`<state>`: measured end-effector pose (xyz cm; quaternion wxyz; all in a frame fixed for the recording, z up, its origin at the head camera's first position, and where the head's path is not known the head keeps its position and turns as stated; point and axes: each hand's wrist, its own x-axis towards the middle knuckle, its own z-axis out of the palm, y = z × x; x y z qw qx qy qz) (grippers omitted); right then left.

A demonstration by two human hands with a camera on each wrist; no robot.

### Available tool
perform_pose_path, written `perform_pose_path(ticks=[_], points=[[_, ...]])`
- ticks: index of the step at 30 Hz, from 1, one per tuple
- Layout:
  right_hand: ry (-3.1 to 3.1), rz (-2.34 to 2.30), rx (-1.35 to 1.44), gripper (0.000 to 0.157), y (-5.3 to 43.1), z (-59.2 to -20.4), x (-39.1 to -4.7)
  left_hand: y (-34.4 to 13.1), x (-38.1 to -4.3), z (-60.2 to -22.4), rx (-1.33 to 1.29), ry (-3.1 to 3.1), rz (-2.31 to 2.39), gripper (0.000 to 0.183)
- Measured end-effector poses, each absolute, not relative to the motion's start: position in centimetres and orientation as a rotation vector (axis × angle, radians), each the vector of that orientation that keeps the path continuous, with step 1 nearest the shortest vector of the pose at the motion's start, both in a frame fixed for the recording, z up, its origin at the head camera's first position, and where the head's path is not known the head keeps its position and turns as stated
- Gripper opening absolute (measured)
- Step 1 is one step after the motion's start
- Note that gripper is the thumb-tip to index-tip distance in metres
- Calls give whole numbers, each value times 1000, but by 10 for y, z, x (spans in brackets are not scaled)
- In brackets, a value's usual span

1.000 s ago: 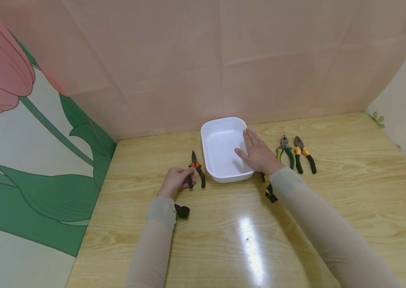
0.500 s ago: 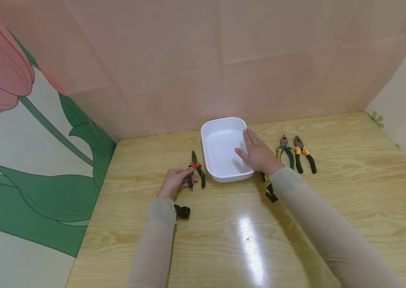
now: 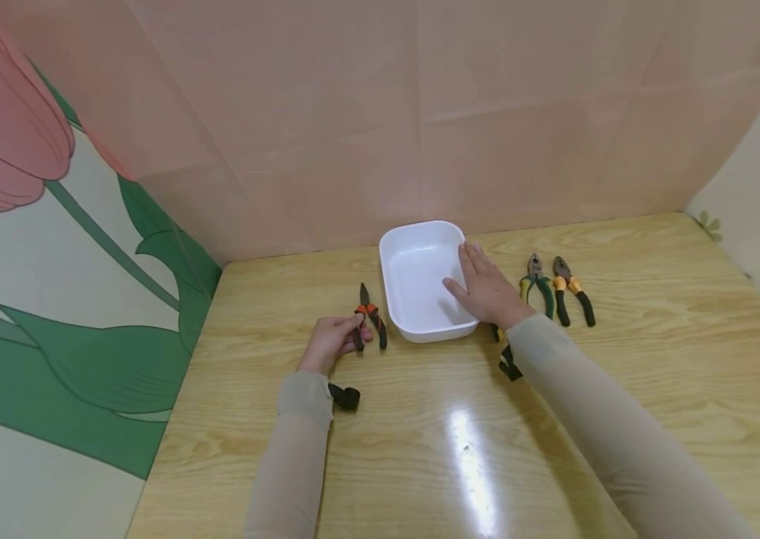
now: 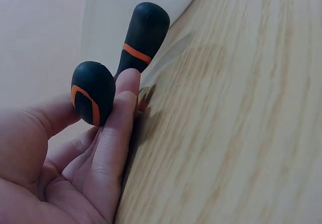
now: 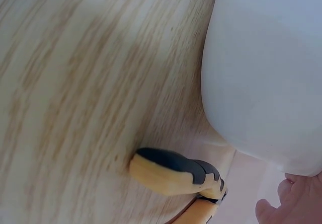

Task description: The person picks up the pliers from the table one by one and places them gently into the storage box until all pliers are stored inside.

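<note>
Orange-black pliers [image 3: 372, 311], status?
Your L hand [image 3: 332, 340] has 1 handle pinched, thumb vs fingers; pliers are just L of the white tub [image 3: 420, 292].
And R?
Your R hand [image 3: 490, 292], fingers straight, touches the tub's R rim. Farther R on tbl [image 3: 663, 352]: green-yellow pliers [image 3: 536, 275], yellow-black pliers [image 3: 561, 283]. 3rd pair [image 5: 168, 175] near tub, part-hidden in head view.

Pliers: 4 pairs. 1 red-orange-and-black pair [image 3: 365, 307], 1 green-and-yellow pair [image 3: 536, 275], 1 amber-and-black pair [image 3: 563, 271], 1 yellow-and-black pair [image 5: 163, 171]. Count on that last one leans on the right wrist view; mostly covered in the head view. White tray [image 3: 423, 281]: 1. Hands: 2, i.e. 1 left hand [image 3: 334, 335], 1 right hand [image 3: 490, 296]. Sleeves: 2, left sleeve [image 3: 293, 457] plus right sleeve [image 3: 615, 419]. Bench [image 3: 413, 434]: 1.
</note>
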<state>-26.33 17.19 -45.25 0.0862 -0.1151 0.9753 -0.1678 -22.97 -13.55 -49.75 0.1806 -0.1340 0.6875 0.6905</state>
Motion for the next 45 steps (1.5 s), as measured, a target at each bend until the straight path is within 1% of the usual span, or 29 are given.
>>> perform_pose_path(ticks=[13, 24, 37, 40, 45], points=[[2906, -494, -332, 90, 173, -455, -264, -133, -228, -499, -412, 1899, 2070, 35], [2904, -520, -308, 84, 173, -457, -265, -132, -225, -498, -382, 1909, 2094, 37], [2912, -499, -326, 86, 173, -454, -266, -133, -225, -489, -417, 1853, 2131, 37], [2907, -505, -330, 86, 173, -454, -265, -133, -226, -488, -427, 1844, 2146, 35], [2909, -520, -341, 82, 174, -453, -264, -132, -226, -484, -427, 1835, 2161, 33]])
